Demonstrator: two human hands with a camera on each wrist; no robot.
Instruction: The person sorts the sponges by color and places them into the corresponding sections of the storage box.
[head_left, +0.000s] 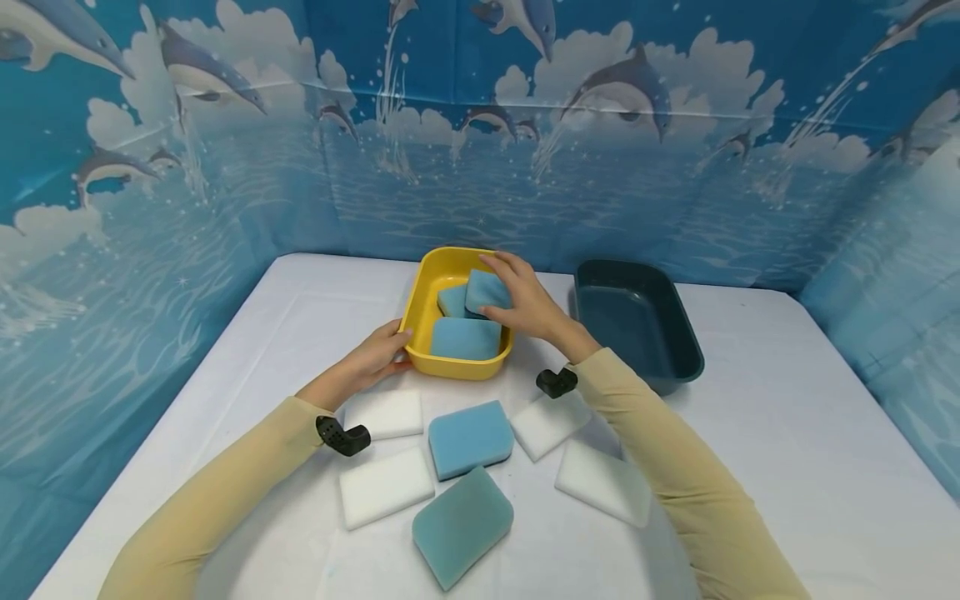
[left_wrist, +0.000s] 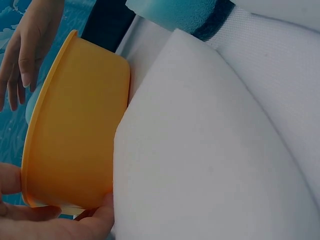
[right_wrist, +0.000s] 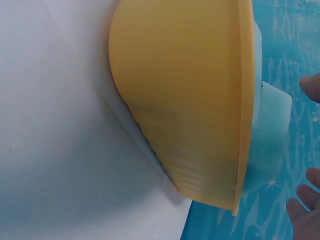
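Note:
A yellow plastic basin (head_left: 450, 367) sits toward the back of the table. My left hand (head_left: 372, 357) grips its near left side, thumb at the rim and fingers around the wall. Blue sponges lie inside: one flat sponge (head_left: 466, 338) at the near end, another sponge (head_left: 452, 300) behind it, and a tilted sponge (head_left: 486, 292) on top. Over the basin's right side hovers my right hand (head_left: 528, 302), fingers and thumb spread beside the tilted sponge. In the right wrist view that sponge (right_wrist: 272, 135) sticks up above the rim, apart from the thumb and fingertips.
A dark teal basin (head_left: 634, 329) stands right of the yellow one. Nearer lie a blue sponge (head_left: 471, 439) with a dark underside, a greener sponge (head_left: 463, 527) and several white sponge blocks (head_left: 386, 486). A dolphin-print curtain (head_left: 465, 183) hangs behind the white-covered table (head_left: 787, 433).

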